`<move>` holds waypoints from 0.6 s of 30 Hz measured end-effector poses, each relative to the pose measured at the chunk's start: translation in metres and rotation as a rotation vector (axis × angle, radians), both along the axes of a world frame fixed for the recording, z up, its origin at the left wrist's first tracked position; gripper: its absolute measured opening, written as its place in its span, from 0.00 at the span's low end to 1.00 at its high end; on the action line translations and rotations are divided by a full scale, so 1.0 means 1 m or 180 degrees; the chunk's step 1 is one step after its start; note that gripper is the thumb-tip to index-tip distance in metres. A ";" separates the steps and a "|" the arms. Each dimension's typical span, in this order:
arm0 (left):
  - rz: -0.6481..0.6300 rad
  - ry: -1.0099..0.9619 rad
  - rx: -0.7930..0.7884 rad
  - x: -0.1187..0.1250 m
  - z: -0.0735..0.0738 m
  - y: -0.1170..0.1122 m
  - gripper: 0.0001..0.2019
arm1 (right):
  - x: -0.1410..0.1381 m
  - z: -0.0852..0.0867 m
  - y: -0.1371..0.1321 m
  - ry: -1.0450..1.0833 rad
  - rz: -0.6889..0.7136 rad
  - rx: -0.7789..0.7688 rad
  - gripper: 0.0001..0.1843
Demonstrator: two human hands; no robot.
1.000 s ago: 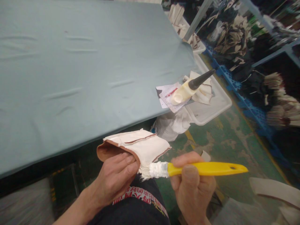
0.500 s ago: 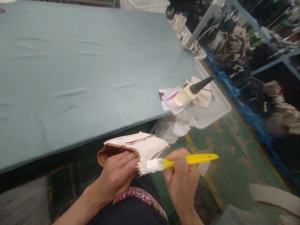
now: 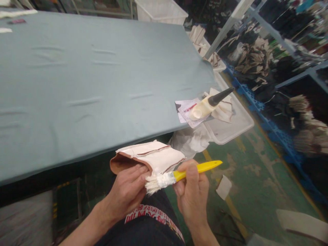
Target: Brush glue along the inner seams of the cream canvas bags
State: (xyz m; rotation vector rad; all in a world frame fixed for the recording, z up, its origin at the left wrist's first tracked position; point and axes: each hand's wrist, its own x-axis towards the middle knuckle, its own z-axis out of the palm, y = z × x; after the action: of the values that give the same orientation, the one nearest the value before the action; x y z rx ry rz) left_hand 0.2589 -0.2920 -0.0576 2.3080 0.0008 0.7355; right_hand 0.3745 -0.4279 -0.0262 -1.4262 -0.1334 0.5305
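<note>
My left hand (image 3: 129,186) holds a tube-shaped leather upper (image 3: 159,155), off-white outside and brown inside, with brown seam lines. Its fingers reach into the brown opening, so their tips are hidden. In my right hand (image 3: 193,196) is a paintbrush (image 3: 167,179) with a yellow handle, gripped between thumb and fingers. The brush's pale, white-coated bristles point left, close to the left fingers and the upper's rim. Whether the bristles touch either one I cannot tell.
A table with a grey-blue cover (image 3: 115,78) stands ahead. On its right corner are a cream container with a black spout (image 3: 205,107) and printed cards (image 3: 186,114). A white plastic tray (image 3: 235,131) sits beyond that corner. Shelves with piled pieces (image 3: 256,54) stand right.
The paintbrush and my right hand have moved slightly left, and the brush has tilted, bristles lower. My view has shifted a little. The left hand still holds the upper.
</note>
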 end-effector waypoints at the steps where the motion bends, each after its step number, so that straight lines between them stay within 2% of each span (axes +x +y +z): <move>1: 0.0046 0.0001 -0.0064 -0.001 0.000 -0.001 0.10 | 0.003 0.000 0.000 -0.0004 -0.0065 0.0037 0.26; 4: 0.0220 0.0034 -0.0349 -0.002 0.003 -0.005 0.10 | 0.018 0.002 -0.004 -0.0149 -0.0325 0.0144 0.26; 6: 0.0333 0.0243 -0.0726 -0.002 0.008 -0.007 0.11 | 0.025 0.003 -0.008 -0.0289 -0.0373 0.0191 0.25; 10: 0.0466 0.0919 -0.1667 0.002 0.026 -0.005 0.11 | 0.025 0.008 -0.013 -0.0730 -0.0069 0.0355 0.22; 15: 0.0151 0.1216 -0.2869 0.007 0.049 -0.004 0.16 | 0.026 0.009 -0.013 -0.1567 0.0432 0.0830 0.16; 18: -0.0076 0.1460 -0.3600 0.005 0.055 -0.009 0.20 | 0.034 0.009 -0.010 -0.2511 0.0633 0.0723 0.13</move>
State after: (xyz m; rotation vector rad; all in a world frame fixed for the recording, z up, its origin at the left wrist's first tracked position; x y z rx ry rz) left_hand 0.2637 -0.3015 -0.0028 1.3151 0.4716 0.0799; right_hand 0.4083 -0.4376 -0.0167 -1.3350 -0.9424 0.0785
